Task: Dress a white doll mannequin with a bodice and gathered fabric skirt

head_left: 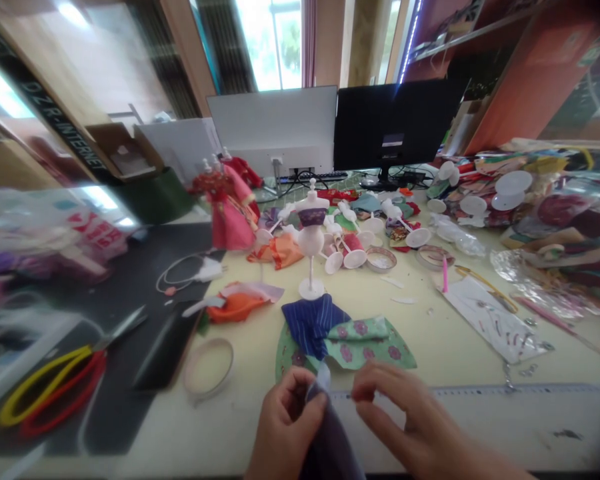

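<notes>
My left hand (293,420) pinches the upper end of a dark purple cloth (333,440) near the table's front edge; a pale tip pokes up between the fingers. Just right of it, my right hand (405,413) is held apart from the cloth, thumb and fingers separated with nothing seen between them. Beyond the hands lie a dark blue striped cloth (313,323) and a green flowered cloth (370,341), partly overlapping. Behind these stands a small white mannequin (312,243) upright on its round base, with a purple band round its chest.
Scissors (87,363) with yellow and red handles and a tape roll (209,367) lie left. A ruler (460,390) runs along the front right. Several small mannequins and cloths lie before two monitors (275,130). A white card (490,320) is at right.
</notes>
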`<state>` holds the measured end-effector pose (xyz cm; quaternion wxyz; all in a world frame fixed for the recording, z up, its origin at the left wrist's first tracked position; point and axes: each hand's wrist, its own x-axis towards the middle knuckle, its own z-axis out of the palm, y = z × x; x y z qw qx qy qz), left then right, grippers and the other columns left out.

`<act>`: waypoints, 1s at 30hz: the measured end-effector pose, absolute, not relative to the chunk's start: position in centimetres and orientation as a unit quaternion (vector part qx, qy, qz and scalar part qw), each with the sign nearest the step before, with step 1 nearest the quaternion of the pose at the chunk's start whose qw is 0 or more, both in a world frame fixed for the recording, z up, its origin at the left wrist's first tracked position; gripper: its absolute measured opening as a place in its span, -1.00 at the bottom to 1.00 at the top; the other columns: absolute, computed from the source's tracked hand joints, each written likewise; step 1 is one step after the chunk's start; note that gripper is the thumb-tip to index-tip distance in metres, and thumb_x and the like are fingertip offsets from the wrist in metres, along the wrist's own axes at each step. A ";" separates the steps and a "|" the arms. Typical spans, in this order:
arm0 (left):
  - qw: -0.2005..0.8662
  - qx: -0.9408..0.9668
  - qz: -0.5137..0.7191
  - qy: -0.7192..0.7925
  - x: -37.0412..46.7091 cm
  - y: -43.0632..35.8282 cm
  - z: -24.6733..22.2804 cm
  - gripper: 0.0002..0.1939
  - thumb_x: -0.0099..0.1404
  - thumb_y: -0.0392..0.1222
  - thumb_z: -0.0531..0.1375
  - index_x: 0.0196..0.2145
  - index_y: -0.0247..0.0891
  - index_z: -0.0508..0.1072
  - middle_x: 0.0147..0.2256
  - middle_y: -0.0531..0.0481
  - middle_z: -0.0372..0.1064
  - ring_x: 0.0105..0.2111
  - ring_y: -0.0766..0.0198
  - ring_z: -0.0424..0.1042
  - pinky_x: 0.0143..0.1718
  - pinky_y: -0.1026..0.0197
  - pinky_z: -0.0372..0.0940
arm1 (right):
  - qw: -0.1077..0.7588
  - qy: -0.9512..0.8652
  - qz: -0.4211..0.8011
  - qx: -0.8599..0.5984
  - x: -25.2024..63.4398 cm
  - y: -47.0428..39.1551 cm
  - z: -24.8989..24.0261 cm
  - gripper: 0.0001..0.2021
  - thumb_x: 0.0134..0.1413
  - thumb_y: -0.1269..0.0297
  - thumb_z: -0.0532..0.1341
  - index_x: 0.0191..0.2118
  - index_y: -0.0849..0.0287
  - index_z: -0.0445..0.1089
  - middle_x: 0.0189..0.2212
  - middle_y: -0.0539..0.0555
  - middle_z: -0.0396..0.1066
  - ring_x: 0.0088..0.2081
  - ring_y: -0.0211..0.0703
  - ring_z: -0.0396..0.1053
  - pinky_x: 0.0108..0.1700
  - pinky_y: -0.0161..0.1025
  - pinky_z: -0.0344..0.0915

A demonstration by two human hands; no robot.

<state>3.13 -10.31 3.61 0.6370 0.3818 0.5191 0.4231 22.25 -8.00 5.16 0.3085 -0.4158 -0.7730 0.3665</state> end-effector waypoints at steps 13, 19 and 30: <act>0.523 0.737 0.145 0.403 5.9 -9.8 4.4 -0.89 0.08 -0.19 0.19 -0.54 -0.27 0.42 -0.61 0.05 0.26 -0.61 0.36 0.14 -0.62 0.29 -0.03 | 0.335 -0.435 0.719 -0.426 21.3 -6.8 3.1 -0.80 -0.23 0.33 0.30 -0.42 0.19 0.27 -0.56 -0.12 0.19 -0.49 -0.35 0.16 -0.44 -0.40 0.08; 0.471 0.737 0.226 0.429 4.3 -5.2 9.5 -0.70 0.26 -0.05 0.07 -0.48 -0.28 0.45 -0.58 0.04 0.33 -0.55 0.34 0.26 -0.53 0.33 0.12 | 0.277 -0.528 0.700 -0.393 23.3 -6.9 4.5 -0.69 -0.27 0.53 0.10 -0.28 0.15 0.29 -0.50 -0.11 0.17 -0.46 -0.35 0.16 -0.49 -0.44 0.05; 0.602 0.783 -0.050 0.144 7.2 0.9 8.3 -0.59 0.11 -0.38 0.09 -0.07 -0.17 0.42 -0.36 0.06 0.42 -0.37 0.27 0.38 -0.33 0.28 0.28 | 0.020 -0.790 0.501 -0.353 26.4 -5.7 11.1 -0.68 -0.18 0.58 0.01 -0.36 0.13 0.42 -0.54 -0.08 0.27 -0.44 -0.31 0.22 -0.40 -0.41 0.14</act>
